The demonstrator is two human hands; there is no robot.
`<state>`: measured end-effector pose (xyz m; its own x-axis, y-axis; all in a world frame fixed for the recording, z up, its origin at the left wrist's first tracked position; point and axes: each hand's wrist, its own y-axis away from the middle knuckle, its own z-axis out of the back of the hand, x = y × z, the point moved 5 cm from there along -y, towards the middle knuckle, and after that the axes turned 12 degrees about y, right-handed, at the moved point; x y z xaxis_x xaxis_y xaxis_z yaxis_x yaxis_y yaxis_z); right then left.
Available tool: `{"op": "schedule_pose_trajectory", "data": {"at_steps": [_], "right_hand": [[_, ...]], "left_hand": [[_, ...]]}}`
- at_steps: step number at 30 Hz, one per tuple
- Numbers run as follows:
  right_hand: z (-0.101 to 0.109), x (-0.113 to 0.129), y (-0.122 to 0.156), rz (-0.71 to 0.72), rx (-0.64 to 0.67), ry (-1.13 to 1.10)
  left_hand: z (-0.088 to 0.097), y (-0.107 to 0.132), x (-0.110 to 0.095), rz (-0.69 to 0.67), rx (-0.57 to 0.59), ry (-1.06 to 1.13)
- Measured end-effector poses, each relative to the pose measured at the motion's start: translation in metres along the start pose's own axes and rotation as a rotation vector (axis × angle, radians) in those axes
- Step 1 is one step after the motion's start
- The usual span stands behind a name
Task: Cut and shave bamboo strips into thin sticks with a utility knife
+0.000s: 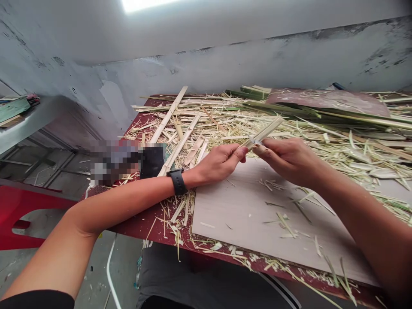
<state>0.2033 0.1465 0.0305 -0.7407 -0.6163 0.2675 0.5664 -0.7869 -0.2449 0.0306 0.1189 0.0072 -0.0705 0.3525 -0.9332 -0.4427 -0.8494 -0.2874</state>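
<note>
My left hand (219,162), with a black watch on the wrist, pinches the near end of a pale bamboo strip (268,128) that points up and to the right. My right hand (288,159) is closed round a small blade (255,140) set against the strip close to the left fingertips. Both hands hover over a light wooden board (257,219) lying on the dark red table (144,223).
Bamboo strips, splinters and shavings (199,124) cover the table's far half, with green bamboo slats (289,109) at the back right. A grey wall stands behind. A red stool (19,210) and a shelf (19,116) are at the left.
</note>
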Motion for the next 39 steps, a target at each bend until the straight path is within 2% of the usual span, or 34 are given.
{"op": "schedule_pose_trajectory", "data": {"at_steps": [4,10,15,19,25,39], "right_hand": [[0.007,0.0,0.0,-0.026,-0.066,0.013],[0.004,0.003,-0.002,-0.01,-0.033,0.012],[0.01,0.002,-0.003,-0.046,-0.112,0.051],[0.007,0.005,-0.003,-0.029,-0.069,0.05],[0.016,0.001,0.0,-0.118,-0.14,0.073],[0.013,-0.005,0.0,-0.111,-0.118,0.187]], "left_hand": [[0.0,0.0,0.0,0.007,-0.008,-0.006],[0.0,-0.001,0.002,-0.005,-0.005,0.01],[0.002,-0.001,0.001,-0.029,-0.006,0.014],[0.001,0.0,0.001,-0.014,-0.003,0.036],[0.001,0.0,0.005,0.026,-0.025,0.037],[0.002,-0.001,0.005,0.023,-0.044,0.038]]}}
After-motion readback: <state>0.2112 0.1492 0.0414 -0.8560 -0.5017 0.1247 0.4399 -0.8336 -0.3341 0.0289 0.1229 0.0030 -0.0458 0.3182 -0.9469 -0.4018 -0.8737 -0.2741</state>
